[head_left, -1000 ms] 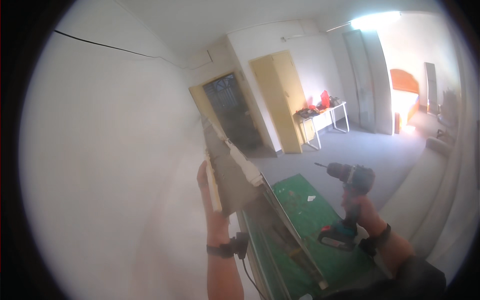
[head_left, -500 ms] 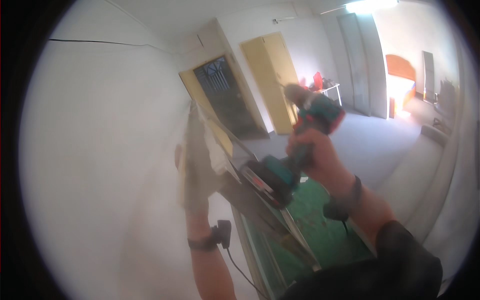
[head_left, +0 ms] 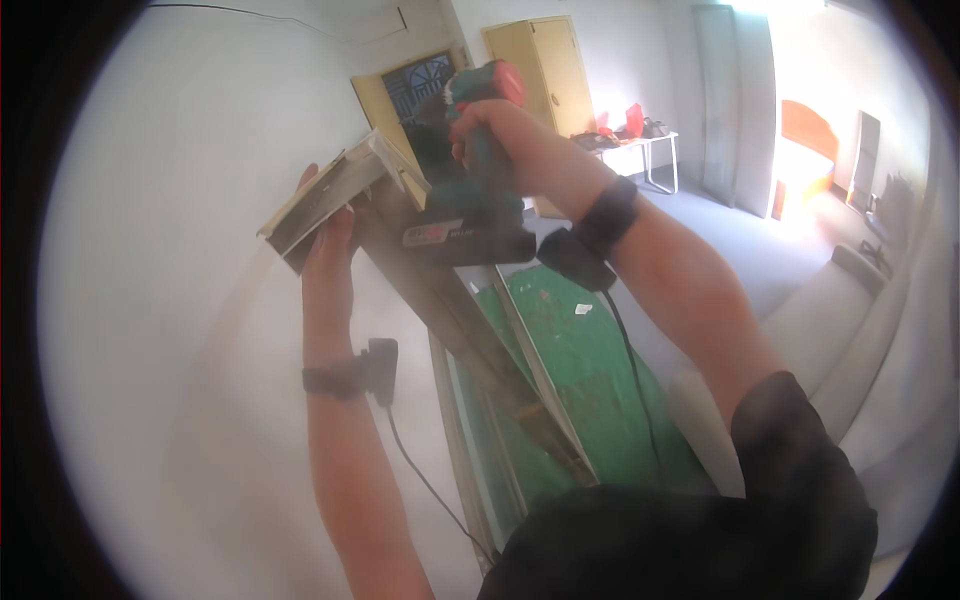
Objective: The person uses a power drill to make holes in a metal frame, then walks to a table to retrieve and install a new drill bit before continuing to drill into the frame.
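the cordless drill [head_left: 470, 200] is raised at twelve o'clock, just beside the pale board piece [head_left: 325, 200] at eleven; whether any fastening is done cannot be told. the right hand [head_left: 495, 125] has its fingers wrapped tight around the drill's grip. the left hand [head_left: 330, 250] presses the board, fingers mostly hidden behind it.

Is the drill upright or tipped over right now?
Tipped. The right hand grips the drill with its battery base toward the camera, nose aimed away, beside the board in the left hand.
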`<state>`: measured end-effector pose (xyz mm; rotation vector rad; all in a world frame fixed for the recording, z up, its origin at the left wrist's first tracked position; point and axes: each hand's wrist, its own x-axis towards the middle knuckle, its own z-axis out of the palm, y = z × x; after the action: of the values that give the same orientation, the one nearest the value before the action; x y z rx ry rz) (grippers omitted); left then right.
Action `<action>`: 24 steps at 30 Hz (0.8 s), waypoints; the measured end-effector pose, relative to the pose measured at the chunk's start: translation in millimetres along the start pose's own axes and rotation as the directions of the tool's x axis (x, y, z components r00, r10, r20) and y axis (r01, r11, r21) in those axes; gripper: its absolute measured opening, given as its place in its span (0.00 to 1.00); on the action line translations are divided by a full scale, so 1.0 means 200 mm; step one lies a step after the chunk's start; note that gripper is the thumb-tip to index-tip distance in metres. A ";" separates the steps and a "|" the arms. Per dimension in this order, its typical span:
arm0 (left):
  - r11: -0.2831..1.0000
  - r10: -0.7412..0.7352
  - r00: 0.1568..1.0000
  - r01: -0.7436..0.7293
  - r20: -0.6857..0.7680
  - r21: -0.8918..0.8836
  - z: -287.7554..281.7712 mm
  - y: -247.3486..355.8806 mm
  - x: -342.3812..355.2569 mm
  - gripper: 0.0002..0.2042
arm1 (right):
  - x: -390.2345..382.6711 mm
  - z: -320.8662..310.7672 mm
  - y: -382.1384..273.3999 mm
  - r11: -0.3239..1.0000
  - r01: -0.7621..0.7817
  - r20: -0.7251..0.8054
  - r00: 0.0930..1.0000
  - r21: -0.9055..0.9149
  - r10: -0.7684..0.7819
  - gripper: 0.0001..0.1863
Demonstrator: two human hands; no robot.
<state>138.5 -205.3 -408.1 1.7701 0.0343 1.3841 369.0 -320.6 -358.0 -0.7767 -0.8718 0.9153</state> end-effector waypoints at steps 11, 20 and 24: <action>0.980 0.046 0.992 -0.022 0.116 -0.197 -0.03 0.13 0.01 0.29 | 0.15 0.03 -0.25 0.648 0.093 0.174 0.983 -0.756 0.062 0.23; 0.939 -0.119 0.978 0.166 0.170 -0.301 0.05 0.24 0.32 0.31 | 0.56 0.30 -0.40 0.613 0.185 0.341 0.929 -0.768 0.146 0.36; 0.950 -0.078 0.992 0.105 0.102 -0.293 0.03 0.16 0.39 0.30 | 0.84 0.27 -0.40 0.400 0.315 0.383 0.918 -0.861 0.101 0.21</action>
<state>158.6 -190.0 -326.7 1.5551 -0.1325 1.1744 404.9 -192.4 -218.2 -1.5038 -1.8410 0.3680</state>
